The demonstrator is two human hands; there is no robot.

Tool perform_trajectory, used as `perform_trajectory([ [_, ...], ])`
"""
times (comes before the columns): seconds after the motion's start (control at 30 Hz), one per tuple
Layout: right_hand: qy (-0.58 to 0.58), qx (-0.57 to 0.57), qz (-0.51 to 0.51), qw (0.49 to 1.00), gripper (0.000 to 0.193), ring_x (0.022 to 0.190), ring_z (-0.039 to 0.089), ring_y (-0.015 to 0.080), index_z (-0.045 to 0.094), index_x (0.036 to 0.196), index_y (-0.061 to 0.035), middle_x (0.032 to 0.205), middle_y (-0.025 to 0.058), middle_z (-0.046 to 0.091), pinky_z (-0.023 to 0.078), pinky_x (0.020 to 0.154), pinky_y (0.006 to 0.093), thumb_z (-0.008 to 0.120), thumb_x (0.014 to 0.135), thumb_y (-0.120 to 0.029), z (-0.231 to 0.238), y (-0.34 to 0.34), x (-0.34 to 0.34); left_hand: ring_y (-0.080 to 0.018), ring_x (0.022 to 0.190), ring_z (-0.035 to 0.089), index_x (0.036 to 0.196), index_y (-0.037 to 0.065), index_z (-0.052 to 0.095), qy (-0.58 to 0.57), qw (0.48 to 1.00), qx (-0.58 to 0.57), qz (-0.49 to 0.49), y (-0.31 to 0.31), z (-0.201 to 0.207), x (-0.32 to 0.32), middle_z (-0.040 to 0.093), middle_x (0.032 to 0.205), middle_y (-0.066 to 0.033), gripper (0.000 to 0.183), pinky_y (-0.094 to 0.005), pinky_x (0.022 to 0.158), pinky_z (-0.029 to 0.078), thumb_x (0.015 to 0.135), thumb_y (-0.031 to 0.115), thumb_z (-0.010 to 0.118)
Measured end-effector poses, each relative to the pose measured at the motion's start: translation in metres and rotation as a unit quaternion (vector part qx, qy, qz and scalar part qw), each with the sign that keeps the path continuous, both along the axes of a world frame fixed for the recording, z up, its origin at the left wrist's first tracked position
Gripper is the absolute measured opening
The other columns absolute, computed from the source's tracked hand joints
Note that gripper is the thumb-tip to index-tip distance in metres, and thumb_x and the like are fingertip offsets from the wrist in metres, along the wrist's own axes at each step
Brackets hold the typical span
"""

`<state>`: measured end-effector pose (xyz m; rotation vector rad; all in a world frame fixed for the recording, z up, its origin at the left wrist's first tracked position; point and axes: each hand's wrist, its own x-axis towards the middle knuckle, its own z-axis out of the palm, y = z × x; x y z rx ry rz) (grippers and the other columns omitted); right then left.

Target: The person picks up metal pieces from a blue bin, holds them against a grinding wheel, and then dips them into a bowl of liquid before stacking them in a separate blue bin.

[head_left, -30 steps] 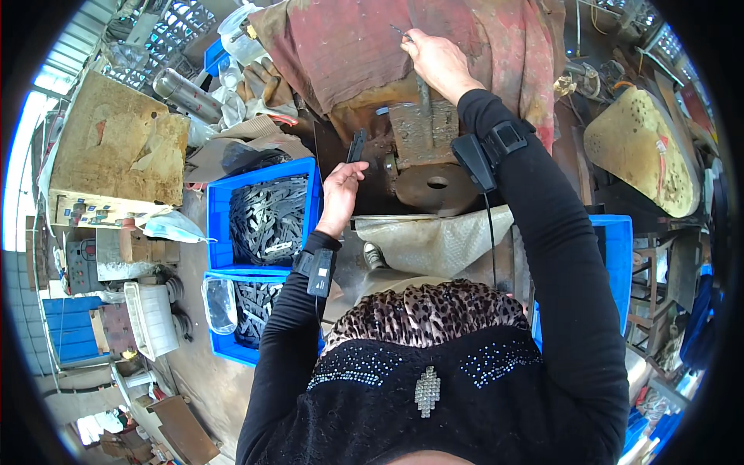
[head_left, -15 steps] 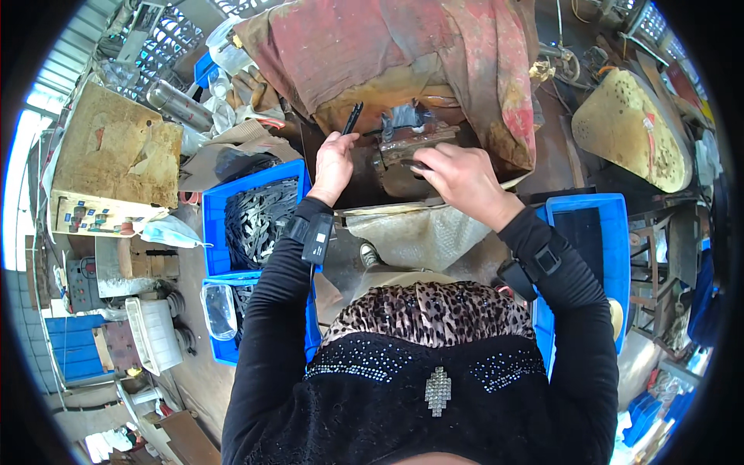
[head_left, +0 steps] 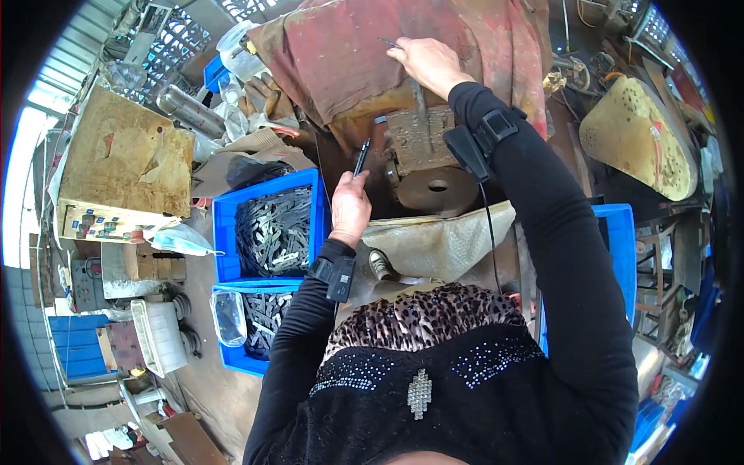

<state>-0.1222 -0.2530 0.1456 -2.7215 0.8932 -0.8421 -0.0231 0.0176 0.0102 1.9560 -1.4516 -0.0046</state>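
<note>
My left hand (head_left: 351,205) is closed round narrow dark metal strips (head_left: 362,155), which stick up past the fingers beside the machine. Farther off, my right hand (head_left: 431,63) is above the red cloth cover, fingers pinched together. From its fingertips pokes a thin dark piece (head_left: 386,41), too small to name exactly. Below that hand a metal rod (head_left: 421,116) rises from a rusty metal block (head_left: 411,143); whether the palm touches the rod is hidden. Nearest me on the machine lies a round flat wheel (head_left: 418,191) with a centre hole.
Two blue bins (head_left: 219,244) full of dark metal strips stand at my left. At right is another blue bin (head_left: 622,260), partly behind my arm. A stained red cloth (head_left: 349,54) drapes the machine. A whitish sheet (head_left: 457,240) hangs at its front.
My right hand has moved forward and up from the machine to above the cloth. The block and wheel now show plainly. My left hand has drawn nearer to me, still holding strips.
</note>
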Motion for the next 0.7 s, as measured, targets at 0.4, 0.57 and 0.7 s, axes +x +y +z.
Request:
perform_trajectory([
  [0.4, 0.042, 0.027, -0.041, 0.998, 0.038, 0.091, 0.064, 0.0409, 0.061, 0.108, -0.009, 0.092, 0.0188, 0.068, 0.05, 0.079, 0.0518, 0.046, 0.1, -0.042, -0.003, -0.004, 0.007, -0.0369, 0.08, 0.06, 0.107, -0.001, 0.068, 0.017, 0.999, 0.019, -0.021, 0.0, 0.001, 0.001, 0.059, 0.087, -0.0185, 0.035, -0.0421, 0.072, 0.05, 0.077, -0.009, 0.053],
  [0.57, 0.025, 0.027, -0.041, 0.998, 0.037, 0.091, 0.064, 0.0415, 0.061, 0.106, -0.0097, 0.092, 0.0186, 0.068, 0.05, 0.078, 0.052, 0.046, 0.1, -0.043, -0.005, -0.004, 0.01, -0.0345, 0.081, 0.061, 0.105, -0.001, 0.068, 0.025, 0.999, 0.022, -0.018, -0.002, -0.004, 0.001, 0.061, 0.085, -0.0178, 0.034, -0.0405, 0.073, 0.051, 0.077, -0.011, 0.051],
  [0.7, -0.002, 0.021, -0.031, 0.999, 0.036, 0.091, 0.063, 0.0417, 0.061, 0.104, -0.0091, 0.091, 0.0192, 0.068, 0.049, 0.077, 0.0521, 0.047, 0.099, -0.042, -0.004, 0.01, 0.0, -0.0341, 0.08, 0.062, 0.105, -0.001, 0.068, 0.026, 0.999, 0.002, -0.024, -0.003, -0.003, 0.002, 0.061, 0.084, -0.0178, 0.033, -0.0401, 0.072, 0.051, 0.078, -0.011, 0.051],
])
